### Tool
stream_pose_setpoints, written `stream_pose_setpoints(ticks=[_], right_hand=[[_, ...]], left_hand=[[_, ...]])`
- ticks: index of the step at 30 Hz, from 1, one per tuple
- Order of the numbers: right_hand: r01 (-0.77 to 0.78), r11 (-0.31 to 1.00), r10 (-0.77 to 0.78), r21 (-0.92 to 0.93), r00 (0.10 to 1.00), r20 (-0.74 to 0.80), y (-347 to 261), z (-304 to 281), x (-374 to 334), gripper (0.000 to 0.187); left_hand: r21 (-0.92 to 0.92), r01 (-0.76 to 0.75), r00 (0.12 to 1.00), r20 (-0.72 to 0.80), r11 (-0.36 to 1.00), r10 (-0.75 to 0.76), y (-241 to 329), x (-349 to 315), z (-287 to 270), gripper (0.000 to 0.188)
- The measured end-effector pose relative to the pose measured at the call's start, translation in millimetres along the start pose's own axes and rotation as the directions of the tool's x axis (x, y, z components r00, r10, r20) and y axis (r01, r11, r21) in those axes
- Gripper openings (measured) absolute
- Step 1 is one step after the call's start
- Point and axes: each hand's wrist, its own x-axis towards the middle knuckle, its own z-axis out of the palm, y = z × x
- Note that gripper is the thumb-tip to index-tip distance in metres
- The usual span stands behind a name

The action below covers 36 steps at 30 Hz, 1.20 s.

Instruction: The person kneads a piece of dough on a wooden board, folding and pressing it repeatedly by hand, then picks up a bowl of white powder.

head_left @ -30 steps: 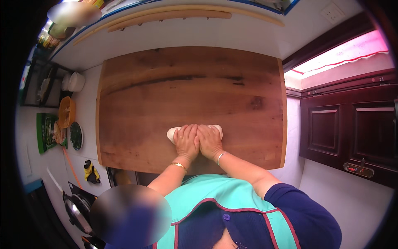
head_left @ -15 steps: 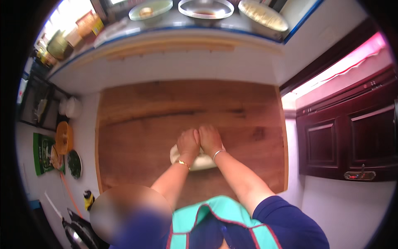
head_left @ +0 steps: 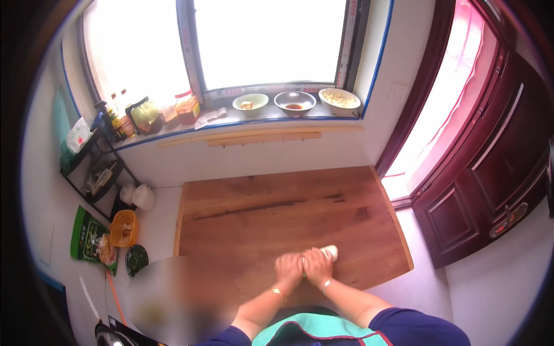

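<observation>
A pale roll of dough [head_left: 330,252] lies on the wooden board [head_left: 259,225], mostly covered by my hands, with its smooth rounded end sticking out on the right. My left hand [head_left: 288,269] is curled over the dough's left part. Close beside it, my right hand [head_left: 317,265] wraps over the dough, fingers bent round it. Both hands are side by side near the board's front edge. The dough's underside and left end are hidden beneath them.
Three bowls, one pale green [head_left: 250,104], one metal [head_left: 295,102] and one with pale pieces [head_left: 339,100], stand on the windowsill. At left are an orange basket [head_left: 134,229], a plate of greens [head_left: 137,259] and a green bag [head_left: 86,230]. A dark red door [head_left: 485,167] stands right.
The view has tipped up, bringing the window in. My hands have closed together on the dough, which now shows as a narrower roll poking out at the right instead of a wider lump.
</observation>
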Motion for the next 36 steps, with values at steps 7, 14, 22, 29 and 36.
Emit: stream_pose_setpoints(ticks=[7, 14, 22, 29, 36], right_hand=[[0.009, 0.999, -0.014, 0.037, 0.991, 0.136, 10, 27, 35, 0.019], [0.036, 0.996, -0.061, 0.084, 0.947, 0.314, 38, 73, 102, 0.016], [-0.174, 0.983, 0.143, 0.063, 0.931, 0.337, 46, 110, 147, 0.022], [-0.011, 0.995, 0.059, -0.101, 0.877, 0.477, 32, 22, 113, 0.027], [0.017, 1.000, -0.017, 0.004, 1.000, -0.006, 25, -14, -14, 0.024]], left_hand=[[0.018, -0.016, 1.000, 0.013, 1.000, 0.016, -27, 29, 6, 0.021], [-0.040, 0.227, 0.967, 0.131, 0.973, -0.220, -61, 95, 30, 0.018], [-0.056, 0.447, 0.889, 0.138, 0.893, -0.436, -85, 140, 46, 0.030], [0.057, 0.277, 0.933, 0.221, 0.959, -0.283, -20, 93, 5, 0.027], [0.141, -0.074, 0.997, 0.016, 0.987, 0.072, 23, -25, 14, 0.038]])
